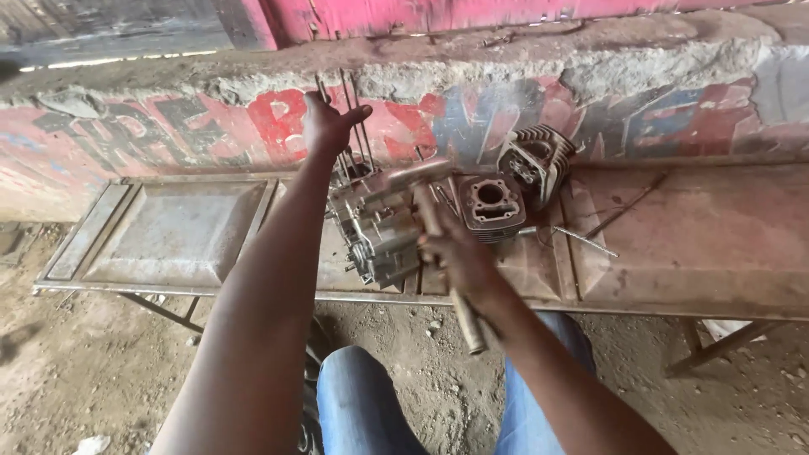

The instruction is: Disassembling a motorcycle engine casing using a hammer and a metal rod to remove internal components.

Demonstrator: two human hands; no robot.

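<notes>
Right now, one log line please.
left hand: grips engine studs | right hand: holds hammer over crankcase | bench: cylinder

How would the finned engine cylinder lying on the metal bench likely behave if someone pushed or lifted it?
The finned cylinder looks like solid cast metal, so probably heavy for its size and rigid. It rests tilted against the cylinder block, so a push might tip or shift it. Its thin fins could chip if dropped on the metal bench.
</notes>
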